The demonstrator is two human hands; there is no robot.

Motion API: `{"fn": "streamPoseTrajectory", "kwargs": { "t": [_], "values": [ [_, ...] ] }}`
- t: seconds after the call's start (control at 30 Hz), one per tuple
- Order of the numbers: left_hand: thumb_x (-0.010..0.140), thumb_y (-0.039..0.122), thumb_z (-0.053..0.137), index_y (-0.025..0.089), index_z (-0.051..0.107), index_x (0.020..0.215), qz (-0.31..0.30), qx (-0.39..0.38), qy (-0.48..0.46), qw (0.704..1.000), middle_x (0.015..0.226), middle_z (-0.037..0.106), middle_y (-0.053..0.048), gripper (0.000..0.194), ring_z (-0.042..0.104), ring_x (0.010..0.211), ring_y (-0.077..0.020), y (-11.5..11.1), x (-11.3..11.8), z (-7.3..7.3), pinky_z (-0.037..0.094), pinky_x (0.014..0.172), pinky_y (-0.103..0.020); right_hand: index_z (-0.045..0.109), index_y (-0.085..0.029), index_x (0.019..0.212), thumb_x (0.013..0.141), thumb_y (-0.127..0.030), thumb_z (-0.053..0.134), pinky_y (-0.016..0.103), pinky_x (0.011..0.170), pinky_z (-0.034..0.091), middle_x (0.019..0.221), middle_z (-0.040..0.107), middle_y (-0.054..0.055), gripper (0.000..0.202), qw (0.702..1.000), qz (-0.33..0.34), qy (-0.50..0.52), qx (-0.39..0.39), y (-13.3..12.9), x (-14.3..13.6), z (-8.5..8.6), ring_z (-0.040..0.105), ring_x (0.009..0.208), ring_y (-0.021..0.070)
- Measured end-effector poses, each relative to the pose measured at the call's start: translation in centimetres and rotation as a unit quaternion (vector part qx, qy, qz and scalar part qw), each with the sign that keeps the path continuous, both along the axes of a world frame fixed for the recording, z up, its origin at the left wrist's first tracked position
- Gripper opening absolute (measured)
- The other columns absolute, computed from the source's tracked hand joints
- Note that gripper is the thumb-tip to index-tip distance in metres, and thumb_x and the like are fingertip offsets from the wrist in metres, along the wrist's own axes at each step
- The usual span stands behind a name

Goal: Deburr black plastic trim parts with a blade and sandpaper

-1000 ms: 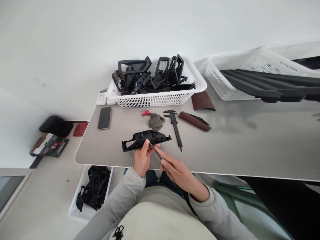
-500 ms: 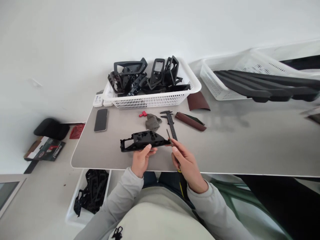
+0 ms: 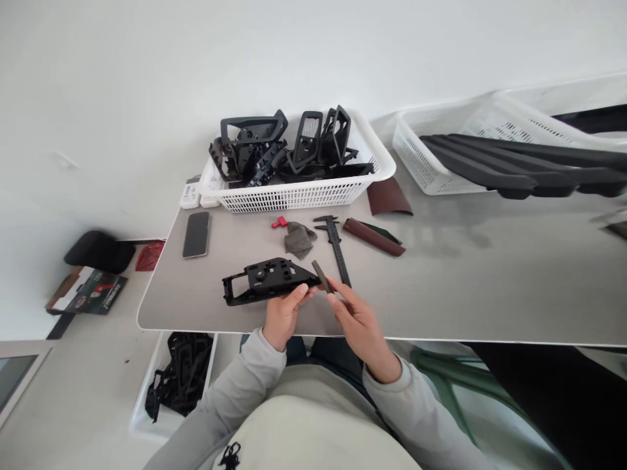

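Observation:
A black plastic frame with a rectangular opening at its left end is held above the table's front part. My left hand grips its lower edge near the pointed right end, thumb on top. In my right hand is a flat, narrow file, pinched between thumb and fingers, its blade up against the frame's right tip. Just beyond lie a black caliper, a grey cloth and a small red piece.
A white basket of black frames stands at the back. Brown sandpaper lies right of the caliper, a phone at the left. Long black parts jut from a basket at right. A bin of black parts is below.
The black frame has shifted left and tilted, and my left hand now grips it nearer its right tip. The file has turned, showing its flat side, and moved slightly left with my right hand.

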State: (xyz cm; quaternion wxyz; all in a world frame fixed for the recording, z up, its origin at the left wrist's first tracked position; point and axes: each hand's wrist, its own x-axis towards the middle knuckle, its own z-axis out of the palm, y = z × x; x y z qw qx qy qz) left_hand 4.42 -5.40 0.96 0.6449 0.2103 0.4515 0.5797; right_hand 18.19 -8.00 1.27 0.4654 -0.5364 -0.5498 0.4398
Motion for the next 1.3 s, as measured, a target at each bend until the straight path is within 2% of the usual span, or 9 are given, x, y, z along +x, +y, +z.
{"fn": "streamPoseTrajectory", "kwargs": {
  "t": [0.1, 0.33, 0.53, 0.67, 0.83, 1.03, 1.13, 1.23, 1.3],
  "values": [
    [0.058, 0.034, 0.084, 0.019, 0.074, 0.084, 0.024, 0.036, 0.06, 0.997, 0.093, 0.075, -0.006, 0.032, 0.069, 0.095, -0.0251, 0.1, -0.6, -0.4, 0.049, 0.097, -0.042, 0.06, -0.02, 0.128, 0.094, -0.043, 0.046, 0.034, 0.075, 0.053, 0.094, 0.069, 0.009, 0.044, 0.995, -0.006, -0.088, 0.055, -0.2, 0.5, 0.7, 0.063, 0.085, 0.0212],
    [0.061, 0.03, 0.082, 0.021, 0.076, 0.087, 0.02, 0.052, 0.155, 0.986, 0.102, 0.075, -0.005, 0.028, 0.062, 0.113, -0.0268, -0.4, -1.4, -0.8, 0.035, 0.111, -0.044, 0.057, -0.017, 0.132, 0.099, -0.032, 0.038, 0.028, 0.062, 0.05, 0.083, 0.065, 0.009, 0.041, 0.964, 0.059, -0.228, 0.124, -1.1, 0.4, 1.4, 0.063, 0.069, 0.0181],
    [0.063, 0.036, 0.081, 0.021, 0.076, 0.085, 0.009, 0.056, 0.115, 0.992, 0.096, 0.076, -0.006, 0.027, 0.066, 0.104, -0.0268, -0.5, -1.5, -1.5, 0.043, 0.105, -0.044, 0.059, -0.013, 0.13, 0.099, -0.031, 0.039, 0.03, 0.062, 0.051, 0.084, 0.066, 0.01, 0.041, 0.955, 0.026, -0.266, 0.129, -1.0, 0.7, 0.9, 0.065, 0.069, 0.0199],
    [0.067, 0.038, 0.079, 0.02, 0.076, 0.088, 0.001, 0.059, 0.117, 0.991, 0.101, 0.075, -0.006, 0.028, 0.066, 0.106, -0.0259, -0.4, -1.5, -1.7, 0.043, 0.106, -0.042, 0.058, -0.017, 0.131, 0.099, -0.032, 0.039, 0.028, 0.062, 0.051, 0.082, 0.067, 0.009, 0.04, 0.959, 0.054, -0.245, 0.13, -1.1, 0.6, 0.9, 0.064, 0.068, 0.0181],
    [0.061, 0.038, 0.082, 0.02, 0.075, 0.087, 0.03, 0.037, 0.065, 0.997, 0.096, 0.076, -0.005, 0.032, 0.065, 0.106, -0.026, -0.2, -1.2, -1.7, 0.046, 0.102, -0.043, 0.059, -0.015, 0.13, 0.099, -0.032, 0.038, 0.03, 0.064, 0.052, 0.084, 0.067, 0.01, 0.041, 0.959, 0.027, -0.252, 0.125, -1.0, 0.6, 0.8, 0.064, 0.07, 0.0193],
    [0.056, 0.042, 0.084, 0.018, 0.074, 0.081, 0.036, 0.036, 0.032, 0.998, 0.088, 0.076, -0.006, 0.036, 0.07, 0.091, -0.0246, 0.2, -0.7, -0.6, 0.054, 0.089, -0.041, 0.062, -0.017, 0.127, 0.096, -0.034, 0.043, 0.032, 0.068, 0.052, 0.087, 0.068, 0.01, 0.04, 0.977, 0.038, -0.185, 0.102, -0.9, 0.6, 0.7, 0.064, 0.075, 0.0201],
    [0.053, 0.041, 0.086, 0.015, 0.072, 0.075, 0.035, 0.026, 0.018, 0.999, 0.074, 0.074, -0.005, 0.036, 0.07, 0.071, -0.0198, 0.4, -0.7, 0.1, 0.058, 0.073, -0.034, 0.065, -0.016, 0.12, 0.091, -0.041, 0.051, 0.031, 0.066, 0.051, 0.091, 0.069, 0.01, 0.041, 0.997, 0.005, -0.068, 0.039, -0.6, 0.7, 0.4, 0.062, 0.074, 0.0188],
    [0.051, 0.04, 0.087, 0.014, 0.068, 0.07, 0.019, 0.007, -0.008, 1.0, 0.064, 0.069, -0.001, 0.038, 0.066, 0.058, -0.0146, 0.4, -0.7, 0.3, 0.056, 0.057, -0.026, 0.063, -0.017, 0.122, 0.088, -0.05, 0.052, 0.024, 0.043, 0.038, 0.082, 0.067, 0.005, 0.048, 0.994, 0.007, 0.095, -0.059, -0.2, 0.5, 0.3, 0.042, 0.046, 0.0085],
    [0.053, 0.04, 0.086, 0.014, 0.066, 0.073, -0.008, -0.001, -0.026, 1.0, 0.065, 0.068, 0.0, 0.038, 0.065, 0.056, -0.0128, 0.3, -0.7, 0.3, 0.055, 0.053, -0.024, 0.061, -0.018, 0.124, 0.087, -0.053, 0.053, 0.022, 0.037, 0.027, 0.081, 0.065, 0.003, 0.051, 0.978, 0.018, 0.178, -0.106, 0.1, 0.1, 0.2, 0.029, 0.04, 0.0048]
  ]
}}
